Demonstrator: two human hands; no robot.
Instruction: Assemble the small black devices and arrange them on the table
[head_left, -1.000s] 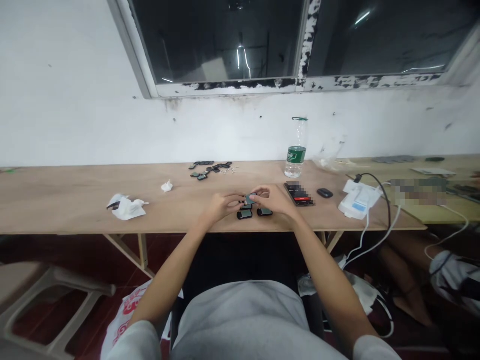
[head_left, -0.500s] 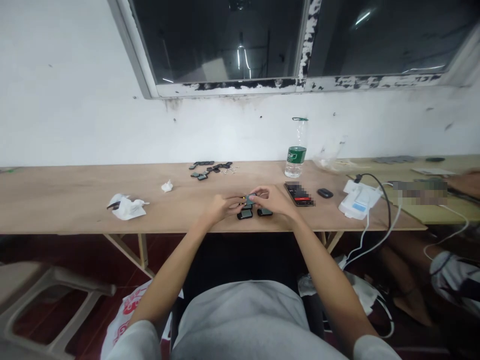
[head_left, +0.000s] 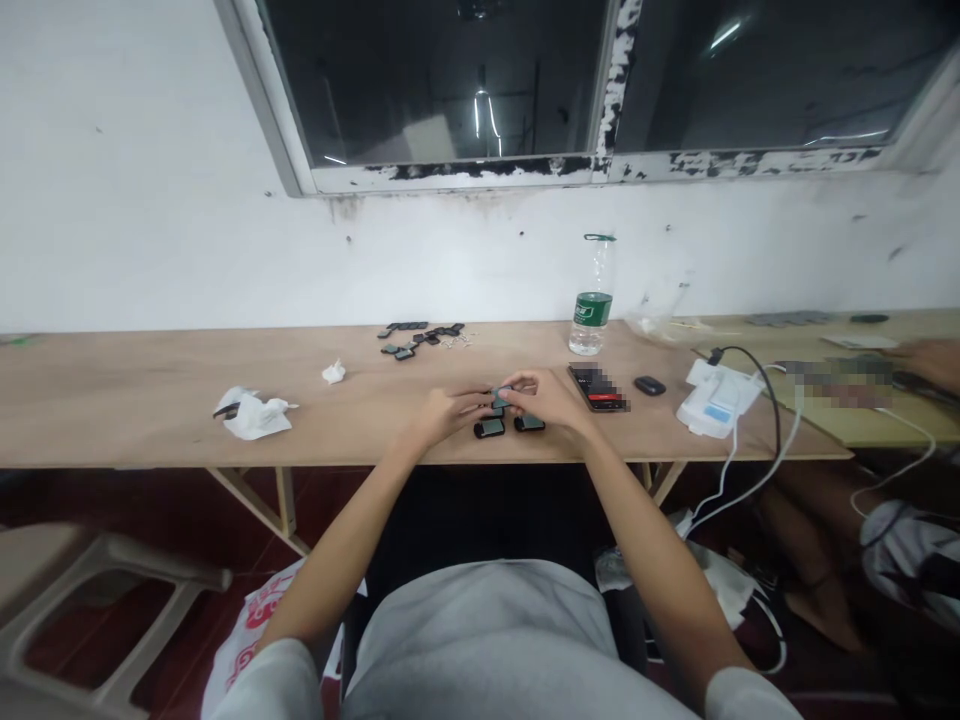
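Over the table's front part, my right hand [head_left: 541, 393] pinches a small flat piece [head_left: 502, 398] with a grey-green face between thumb and fingers. From the other side my left hand [head_left: 452, 414] reaches in, its fingers drawn together against the piece's left edge. What lies between the left fingertips is partly hidden. Just below the hands, a black-rimmed piece with a grey face [head_left: 490, 429] lies on the wood, and a similar black-rimmed piece [head_left: 529, 423] sits to its right. Another dark piece shows partly beneath the held one.
Farther back lie several black and grey pieces [head_left: 431, 339] with tiny light bits. A phone [head_left: 598, 388], a black oval object [head_left: 649, 386], a water bottle [head_left: 591, 310] and a white power strip [head_left: 718, 400] with cables stand right. Crumpled tissue [head_left: 259, 414] lies left. Another person's hand [head_left: 934, 362] is far right.
My left fingers have shifted slightly and straightened along the held piece; a small yellowish spot near their tips no longer shows. The right hand stays almost where it was.
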